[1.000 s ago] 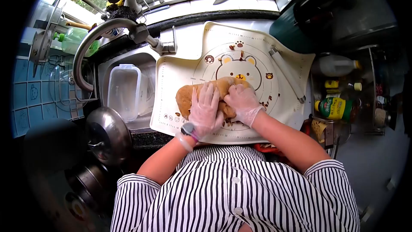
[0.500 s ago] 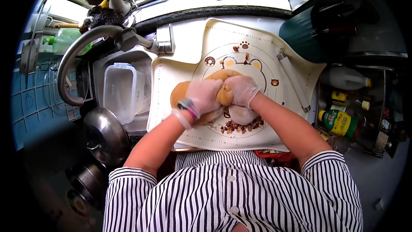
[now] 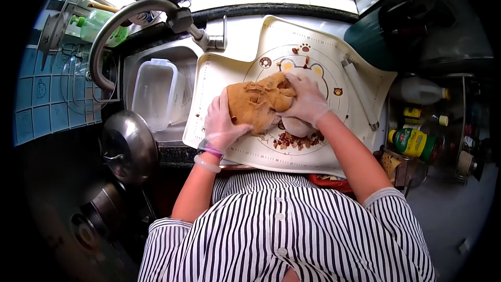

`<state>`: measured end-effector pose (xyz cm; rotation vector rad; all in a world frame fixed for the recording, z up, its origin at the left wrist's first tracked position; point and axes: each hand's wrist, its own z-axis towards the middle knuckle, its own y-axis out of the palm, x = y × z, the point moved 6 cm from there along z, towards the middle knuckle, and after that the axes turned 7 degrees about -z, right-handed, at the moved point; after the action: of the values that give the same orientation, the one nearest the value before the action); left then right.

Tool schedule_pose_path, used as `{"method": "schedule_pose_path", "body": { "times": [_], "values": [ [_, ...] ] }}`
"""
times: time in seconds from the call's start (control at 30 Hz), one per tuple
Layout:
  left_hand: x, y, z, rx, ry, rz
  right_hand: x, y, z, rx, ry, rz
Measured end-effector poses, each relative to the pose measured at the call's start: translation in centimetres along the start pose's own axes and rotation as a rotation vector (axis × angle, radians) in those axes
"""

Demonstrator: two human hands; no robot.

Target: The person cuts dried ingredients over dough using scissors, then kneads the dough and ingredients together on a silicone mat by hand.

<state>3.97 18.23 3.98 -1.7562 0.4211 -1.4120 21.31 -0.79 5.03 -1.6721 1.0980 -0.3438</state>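
Observation:
A large lump of brown dough (image 3: 255, 107) lies on a cream silicone mat (image 3: 209, 86), its top rough and torn. My left hand (image 3: 222, 125), in a clear glove, grips the dough's left side with the thumb spread along the lower edge. On the right side my right hand (image 3: 305, 99), also gloved, holds the dough with its fingers curved over the edge. A pale dough ball (image 3: 298, 127) sits just below my right hand, partly covered by it. Chopped reddish-brown pieces, perhaps dates (image 3: 297, 141), are heaped in front of it.
A white rolling pin (image 3: 361, 94) lies along the mat's right side. At left, a clear plastic container (image 3: 155, 94) stands in the sink (image 3: 182, 83) under a curved faucet (image 3: 99, 47). Bottles (image 3: 415, 143) stand at right; a metal lid (image 3: 129, 146) is at lower left.
My hands have moved apart, from pressing together on the folded dough to its two sides. The dough now lies broader with its torn surface showing. The view has shifted slightly.

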Motion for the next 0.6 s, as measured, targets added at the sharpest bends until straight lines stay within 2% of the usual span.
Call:
{"method": "schedule_pose_path", "body": {
  "times": [0.07,0.1,0.13,0.2,0.23,0.27,0.3,0.37,0.43,0.47,0.57,0.6],
  "values": [
    [-1.5,1.5,1.1,-0.085,-0.295,-0.257,-0.7,0.3,1.6,-0.044,0.008,-0.009],
    [-2.6,2.5,0.9,-0.022,-0.383,-0.455,-0.1,1.8,3.0,-0.114,0.034,0.079],
    [-2.3,2.8,0.7,-0.028,-0.379,-0.458,0.2,2.2,3.3,-0.181,0.064,0.171],
    [-1.7,3.2,0.5,0.084,-0.395,-0.820,1.1,2.3,2.1,-0.258,0.049,0.213],
    [-0.2,2.8,0.3,0.109,-0.390,-0.993,1.4,1.2,0.6,-0.091,-0.024,0.274],
    [0.6,2.4,0.1,0.100,-0.385,-0.994,1.7,0.0,-1.3,0.075,-0.097,0.330],
    [1.4,2.2,-0.2,0.082,-0.378,-1.064,2.2,-1.6,-3.8,0.145,-0.050,0.242],
    [2.9,1.6,-0.3,0.060,-0.368,-1.134,4.7,-3.4,-9.3,0.204,0.248,0.256],
    [4.4,1.4,-0.7,0.044,-0.476,-1.266,8.2,2.8,-13.4,0.044,0.394,0.222],
    [5.6,1.4,-0.8,0.040,-0.479,-1.264,8.3,6.5,-14.4,-0.031,0.400,0.144],
    [9.2,1.1,0.1,0.059,-0.441,-1.372,3.7,7.8,-14.9,-0.032,0.415,0.177],
    [10.1,1.2,0.3,0.076,-0.446,-1.365,3.0,7.9,-14.0,0.058,0.437,0.216]
  ]
}}
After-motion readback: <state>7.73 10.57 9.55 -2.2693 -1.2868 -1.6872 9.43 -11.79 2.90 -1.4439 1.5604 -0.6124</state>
